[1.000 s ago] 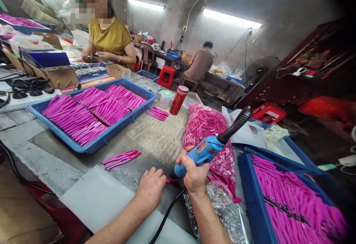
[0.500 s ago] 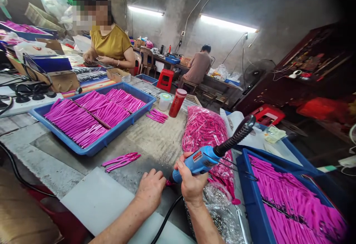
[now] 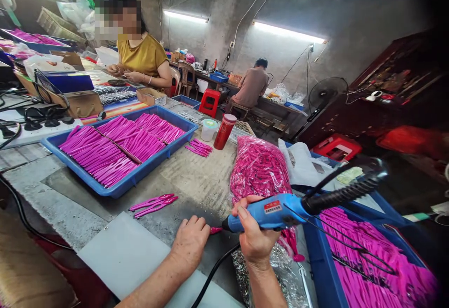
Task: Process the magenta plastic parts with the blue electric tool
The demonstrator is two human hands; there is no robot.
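My right hand is wrapped round a blue electric screwdriver with a black cord end, held nearly level, its tip pointing left at a small pink piece. My left hand rests on the grey table with curled fingers pinching that pink piece at its right end. Two loose pink parts lie on the table to the left. A clear bag of pink parts stands just behind the tool.
A blue tray of pink parts sits at the left, another blue tray at the right. A red bottle and a small cup stand behind. A grey mat lies near me. Two people sit at benches farther back.
The screwdriver has tipped from a steep upward slant to nearly level, and my right hand shifted slightly right. My left hand stays in place on the pink piece.
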